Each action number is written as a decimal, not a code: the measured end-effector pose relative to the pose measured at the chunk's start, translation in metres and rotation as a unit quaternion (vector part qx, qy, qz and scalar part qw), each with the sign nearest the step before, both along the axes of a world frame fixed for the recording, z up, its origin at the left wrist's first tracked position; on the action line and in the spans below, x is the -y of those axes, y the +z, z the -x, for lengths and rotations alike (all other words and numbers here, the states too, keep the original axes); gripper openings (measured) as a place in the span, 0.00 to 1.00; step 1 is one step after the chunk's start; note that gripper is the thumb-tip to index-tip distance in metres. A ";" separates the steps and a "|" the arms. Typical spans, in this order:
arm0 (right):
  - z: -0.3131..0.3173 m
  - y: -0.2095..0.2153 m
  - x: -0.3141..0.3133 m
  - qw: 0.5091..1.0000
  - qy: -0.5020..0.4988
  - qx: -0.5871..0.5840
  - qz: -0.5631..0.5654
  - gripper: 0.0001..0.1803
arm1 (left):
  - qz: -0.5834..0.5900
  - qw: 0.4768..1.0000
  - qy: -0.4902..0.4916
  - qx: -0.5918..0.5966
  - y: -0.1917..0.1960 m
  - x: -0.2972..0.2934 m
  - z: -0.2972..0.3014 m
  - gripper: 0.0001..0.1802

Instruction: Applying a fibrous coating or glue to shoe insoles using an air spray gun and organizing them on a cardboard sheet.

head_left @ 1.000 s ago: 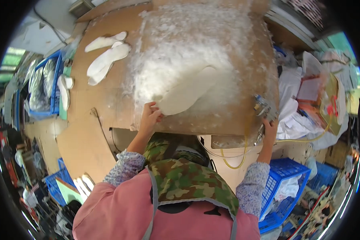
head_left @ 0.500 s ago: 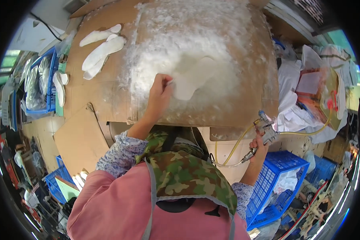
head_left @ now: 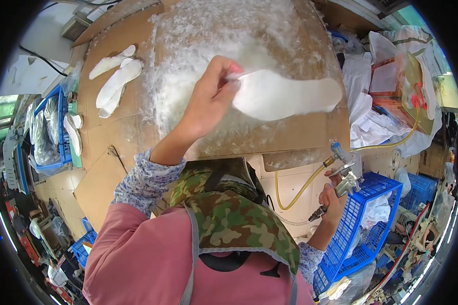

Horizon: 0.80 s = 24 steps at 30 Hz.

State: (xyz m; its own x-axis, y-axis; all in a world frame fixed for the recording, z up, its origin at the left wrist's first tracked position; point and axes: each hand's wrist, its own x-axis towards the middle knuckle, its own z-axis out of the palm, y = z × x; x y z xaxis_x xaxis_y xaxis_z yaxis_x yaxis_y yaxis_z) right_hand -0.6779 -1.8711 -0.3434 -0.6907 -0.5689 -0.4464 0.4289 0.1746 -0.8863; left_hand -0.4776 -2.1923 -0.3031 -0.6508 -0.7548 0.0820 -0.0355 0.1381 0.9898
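Between the thumb and fingers of my left hand (head_left: 211, 96) is one end of a white shoe insole (head_left: 287, 95), held up above the cardboard work surface (head_left: 213, 145). Its other end points to the right. My right hand (head_left: 333, 201) grips a metal spray gun (head_left: 347, 180) off the front right edge of the cardboard. A yellow hose (head_left: 300, 190) hangs from the gun. White fluff (head_left: 183, 66) covers much of the cardboard beneath and beyond the insole. A few more white insoles (head_left: 119, 84) lie at the left of the cardboard, some overlapping.
A blue crate (head_left: 61, 127) with plastic-wrapped things stands at the left, beside another white insole (head_left: 73, 134). Blue crates (head_left: 361, 218) are stacked low at the right, near my right forearm. White sacks (head_left: 359, 96) and a yellowish container (head_left: 417, 91) with a hose sit at the right.
My left hand has lifted the insole off the fluffy cardboard and swung it out to the right, nearer me. My right hand has shifted slightly right and down with the spray gun.
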 end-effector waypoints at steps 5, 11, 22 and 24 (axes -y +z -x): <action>-0.023 0.014 0.032 0.990 0.118 -0.065 -0.043 0.24 | 0.039 0.983 0.114 0.136 -0.121 0.005 -0.061 0.12; -0.080 0.018 0.073 0.966 0.225 -0.095 -0.088 0.24 | -0.048 0.966 0.187 0.174 -0.161 -0.004 -0.092 0.15; -0.140 0.012 0.124 0.891 0.398 -0.201 -0.085 0.22 | 0.004 0.959 0.187 0.214 -0.173 -0.003 -0.099 0.16; -0.145 0.015 0.128 0.880 0.419 -0.196 -0.108 0.22 | 0.009 0.962 0.184 0.202 -0.176 -0.004 -0.099 0.16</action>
